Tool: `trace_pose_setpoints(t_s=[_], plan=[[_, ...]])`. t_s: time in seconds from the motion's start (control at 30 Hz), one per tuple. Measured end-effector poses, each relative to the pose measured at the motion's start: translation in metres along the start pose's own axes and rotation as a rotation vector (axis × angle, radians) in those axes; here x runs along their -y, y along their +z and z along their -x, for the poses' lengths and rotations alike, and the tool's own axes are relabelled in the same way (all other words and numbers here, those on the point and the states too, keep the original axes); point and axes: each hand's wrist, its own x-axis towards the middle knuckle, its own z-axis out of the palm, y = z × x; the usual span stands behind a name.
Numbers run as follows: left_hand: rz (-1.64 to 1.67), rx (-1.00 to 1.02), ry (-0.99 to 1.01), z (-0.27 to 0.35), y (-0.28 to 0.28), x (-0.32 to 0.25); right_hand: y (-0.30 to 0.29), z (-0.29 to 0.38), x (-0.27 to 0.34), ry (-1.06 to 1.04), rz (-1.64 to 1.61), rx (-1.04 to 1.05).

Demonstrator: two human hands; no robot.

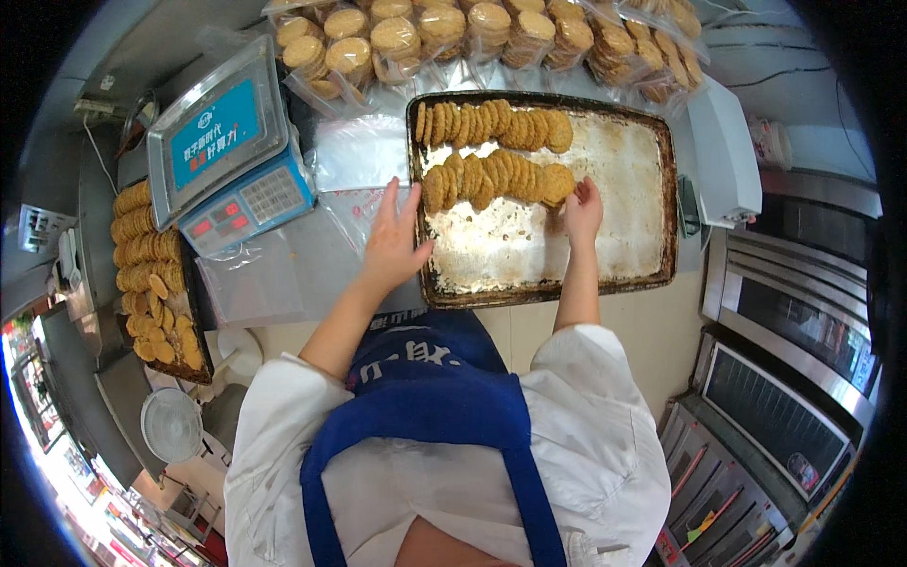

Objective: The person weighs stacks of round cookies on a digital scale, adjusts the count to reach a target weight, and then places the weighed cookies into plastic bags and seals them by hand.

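A worn metal baking tray (616,234) lies before me, its front edge reaching past the counter. Two rows of overlapping round golden cookies run across its left part: a back row (489,122) and a front row (489,178). My left hand (397,241) is at the tray's left rim with fingers spread, holding no cookie. At the right end of the front row, my right hand (584,212) has its fingers bent against the last cookie (558,184). Whether those fingers grip it cannot be told.
Bagged stacks of cookies (489,28) line the counter's back. A digital scale (241,205) stands left, near clear plastic bags (361,152). Another cookie tray (202,354) sits farther left. A white appliance (730,156) stands right of my tray, with deck ovens (793,305) beyond.
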Motion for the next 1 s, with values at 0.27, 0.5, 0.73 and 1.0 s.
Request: trace_pose_setpoints(t_s=[0.27, 0.5, 0.73, 1.0], plan=[[-0.189, -0.044, -0.078, 0.115, -0.046, 0.066, -0.002, 0.001, 0.054, -0.059, 0.349, 0.084], [-0.283, 0.001, -0.097, 0.163, -0.058, 0.074, 0.003, -0.015, 0.038, -0.036, 0.564, 0.098], [-0.285, 0.020, -0.113, 0.148, -0.056, 0.063, 0.000, -0.017, 0.048, 0.034, 0.617, 0.112], [-0.353, 0.036, -0.067, 0.137, -0.040, 0.053, 0.004, -0.015, 0.074, 0.108, 0.665, 0.200]])
